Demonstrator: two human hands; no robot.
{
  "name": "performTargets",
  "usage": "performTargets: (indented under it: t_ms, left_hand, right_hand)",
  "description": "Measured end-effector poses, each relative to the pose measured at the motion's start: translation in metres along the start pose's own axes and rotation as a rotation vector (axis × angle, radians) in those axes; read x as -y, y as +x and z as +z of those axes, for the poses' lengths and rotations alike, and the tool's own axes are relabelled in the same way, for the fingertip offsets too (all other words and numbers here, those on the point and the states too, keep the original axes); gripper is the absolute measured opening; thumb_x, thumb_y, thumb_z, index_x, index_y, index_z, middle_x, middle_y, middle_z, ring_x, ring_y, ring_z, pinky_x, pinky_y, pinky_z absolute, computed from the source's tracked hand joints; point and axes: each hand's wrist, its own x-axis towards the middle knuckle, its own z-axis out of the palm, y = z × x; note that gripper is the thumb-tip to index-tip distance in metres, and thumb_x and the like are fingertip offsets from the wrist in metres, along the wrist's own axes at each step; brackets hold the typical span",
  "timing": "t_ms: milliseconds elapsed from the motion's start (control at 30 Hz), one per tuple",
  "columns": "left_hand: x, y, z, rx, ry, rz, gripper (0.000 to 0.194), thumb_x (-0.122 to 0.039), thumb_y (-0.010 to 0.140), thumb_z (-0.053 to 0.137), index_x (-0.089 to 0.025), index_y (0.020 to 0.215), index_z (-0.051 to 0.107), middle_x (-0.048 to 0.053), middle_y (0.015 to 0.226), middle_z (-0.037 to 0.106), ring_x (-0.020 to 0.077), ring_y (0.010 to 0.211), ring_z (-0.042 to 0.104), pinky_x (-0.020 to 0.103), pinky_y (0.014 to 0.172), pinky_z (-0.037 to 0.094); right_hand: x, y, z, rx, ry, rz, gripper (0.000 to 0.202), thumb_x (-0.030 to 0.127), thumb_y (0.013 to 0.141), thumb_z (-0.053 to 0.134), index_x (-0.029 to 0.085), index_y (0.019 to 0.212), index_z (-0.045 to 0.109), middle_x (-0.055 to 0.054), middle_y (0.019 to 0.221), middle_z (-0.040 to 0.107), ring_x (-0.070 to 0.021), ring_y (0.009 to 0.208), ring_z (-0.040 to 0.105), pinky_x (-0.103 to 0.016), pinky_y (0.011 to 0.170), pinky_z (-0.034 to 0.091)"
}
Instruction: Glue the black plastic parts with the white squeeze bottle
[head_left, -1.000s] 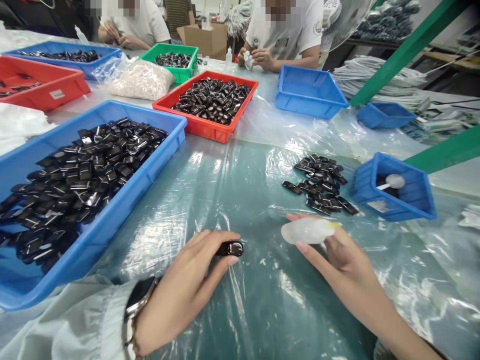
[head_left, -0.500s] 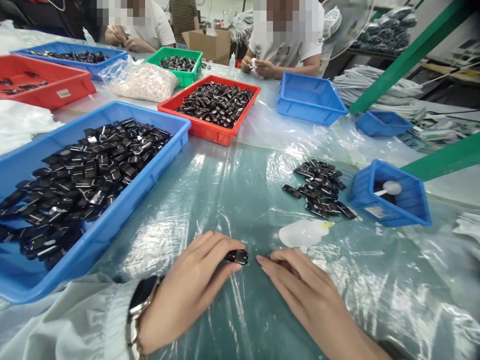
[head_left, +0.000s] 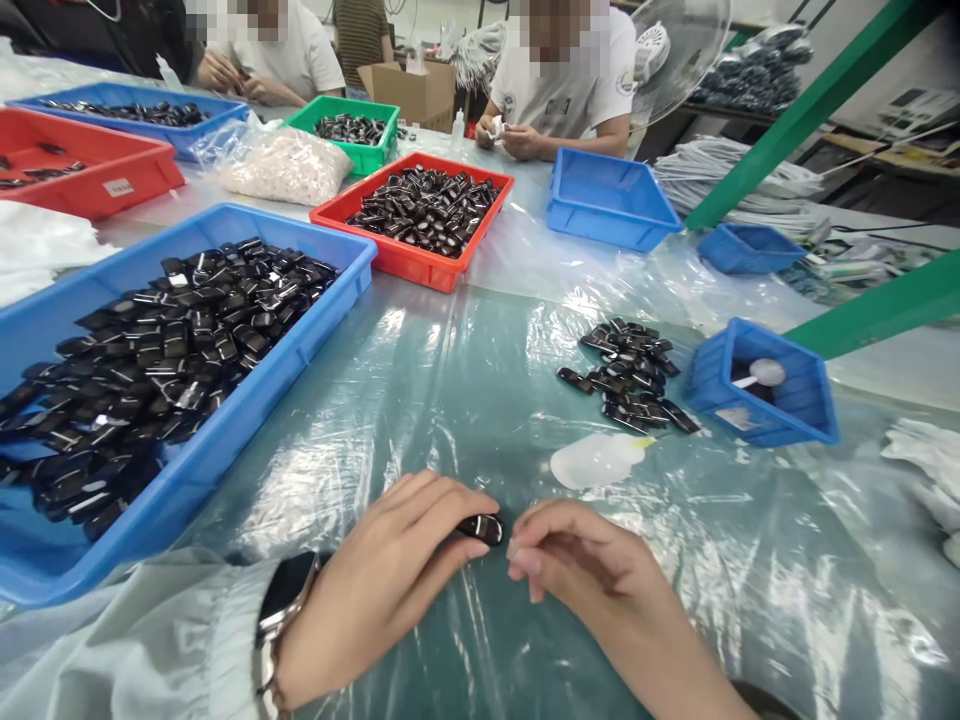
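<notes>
Fingers of my left hand (head_left: 382,580), gripping: thumb and forefinger close on the sides of a glossy black piece (head_left: 484,528), low over the plastic-covered counter (head_left: 420,390), its rounded end showing beyond their tips. Fingers of my right hand (head_left: 600,575), curled: the tips are drawn together just beside that rounded end; whether they pinch anything small, I cannot tell. A watch (head_left: 285,595) encircles my left wrist. Surroundings, left to right: a red tray (head_left: 97,195) with a few dark pieces; a large blue tray (head_left: 300,340) heaped with black pieces like mine; a clear bag (head_left: 289,172) of pale bits; a green tray (head_left: 367,158) and a smaller red tray (head_left: 412,268), both filled with dark pieces; across the counter, a co-worker's hands (head_left: 521,142) holding something white; a whitish bottle (head_left: 596,461), lying on its side beyond my right hand, yellow tip to the right; a loose pile of black pieces (head_left: 630,375); and, just beside it, a blue bin (head_left: 780,425) containing a pale, spoon-like object (head_left: 766,372).
</notes>
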Motion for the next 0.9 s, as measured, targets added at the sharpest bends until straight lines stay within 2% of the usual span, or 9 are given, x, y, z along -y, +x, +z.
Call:
performTargets:
  t_ms: [67, 167, 333, 533, 667, 733, 800, 867, 900]
  left_hand:
    - [0.0, 0.0, -0.001, 0.007, -0.02, 0.03, 0.017, -0.019, 0.098, 0.044, -0.023, 0.114, 0.048, 0.001, 0.102, 0.06, 0.0172, 0.089, 0.054, 0.03, 0.075, 0.042]
    - [0.001, -0.001, -0.001, 0.006, -0.044, 0.056, 0.018, -0.018, 0.098, 0.044, -0.022, 0.115, 0.048, 0.001, 0.103, 0.061, 0.0164, 0.089, 0.055, 0.029, 0.076, 0.041]
    - [0.001, -0.001, -0.002, -0.01, -0.064, 0.12, 0.019, -0.015, 0.096, 0.046, -0.02, 0.114, 0.051, 0.002, 0.103, 0.062, 0.0159, 0.088, 0.056, 0.029, 0.077, 0.042]
    - [0.001, -0.003, 0.001, -0.077, -0.017, 0.214, 0.019, -0.019, 0.097, 0.045, -0.017, 0.115, 0.053, 0.004, 0.099, 0.065, 0.016, 0.086, 0.058, 0.029, 0.075, 0.044]
    - [-0.008, -0.002, 0.002, -0.186, 0.234, 0.32, 0.019, -0.022, 0.098, 0.042, -0.014, 0.11, 0.054, 0.005, 0.089, 0.066, 0.0167, 0.073, 0.056, 0.029, 0.064, 0.043]
    - [-0.015, -0.003, -0.008, -0.249, 0.408, 0.361, 0.019, -0.018, 0.098, 0.041, -0.014, 0.111, 0.054, 0.006, 0.089, 0.067, 0.0176, 0.071, 0.055, 0.03, 0.062, 0.042]
    - [-0.019, -0.005, -0.029, -0.404, 0.586, 0.334, 0.021, -0.015, 0.097, 0.043, -0.016, 0.115, 0.052, 0.007, 0.095, 0.066, 0.02, 0.079, 0.056, 0.032, 0.069, 0.043]
    - [-0.017, -0.009, -0.057, -0.649, 0.78, 0.213, 0.026, -0.018, 0.095, 0.046, -0.019, 0.12, 0.051, 0.01, 0.104, 0.063, 0.0257, 0.094, 0.056, 0.04, 0.081, 0.043]
    - [-0.013, -0.01, -0.072, -0.715, 0.881, 0.111, 0.029, -0.022, 0.094, 0.046, -0.02, 0.123, 0.051, 0.012, 0.114, 0.059, 0.0318, 0.105, 0.053, 0.047, 0.087, 0.04]
  right_hand:
    - [0.002, 0.001, 0.003, 0.044, 0.11, 0.078, 0.008, 0.028, 0.081, 0.068, 0.023, 0.075, 0.065, 0.003, 0.066, 0.063, -0.0075, 0.056, 0.053, -0.018, 0.056, 0.045]
    - [0.003, 0.001, 0.005, 0.046, 0.226, 0.149, 0.013, 0.031, 0.081, 0.069, 0.021, 0.075, 0.065, 0.004, 0.065, 0.064, -0.0066, 0.058, 0.052, -0.017, 0.057, 0.042]
    - [0.003, 0.0, 0.005, 0.075, 0.341, 0.219, 0.015, 0.033, 0.081, 0.07, 0.02, 0.077, 0.062, 0.004, 0.065, 0.062, -0.0074, 0.061, 0.053, -0.018, 0.059, 0.041]
    - [0.001, -0.001, 0.003, 0.183, 0.408, 0.191, 0.021, 0.036, 0.081, 0.069, 0.02, 0.082, 0.056, 0.003, 0.071, 0.06, -0.009, 0.064, 0.056, -0.021, 0.06, 0.043]
    - [-0.003, 0.0, 0.008, 0.197, 0.207, 0.064, 0.026, 0.046, 0.084, 0.06, 0.02, 0.083, 0.055, 0.002, 0.069, 0.059, -0.0104, 0.059, 0.056, -0.024, 0.057, 0.046]
    - [-0.005, 0.0, 0.01, 0.152, 0.079, -0.038, 0.029, 0.048, 0.086, 0.057, 0.02, 0.079, 0.055, 0.001, 0.063, 0.059, -0.0114, 0.055, 0.055, -0.024, 0.052, 0.045]
    - [-0.007, -0.002, 0.009, 0.037, -0.008, -0.167, 0.027, 0.045, 0.086, 0.058, 0.02, 0.074, 0.057, 0.001, 0.059, 0.057, -0.012, 0.053, 0.053, -0.025, 0.052, 0.044]
    - [-0.009, -0.004, 0.001, -0.147, -0.098, -0.322, 0.02, 0.04, 0.085, 0.061, 0.022, 0.075, 0.06, 0.001, 0.063, 0.057, -0.0138, 0.059, 0.053, -0.027, 0.058, 0.044]
    - [-0.009, -0.005, -0.005, -0.255, -0.138, -0.401, 0.016, 0.037, 0.085, 0.061, 0.023, 0.079, 0.06, 0.0, 0.067, 0.057, -0.0149, 0.063, 0.054, -0.028, 0.062, 0.044]
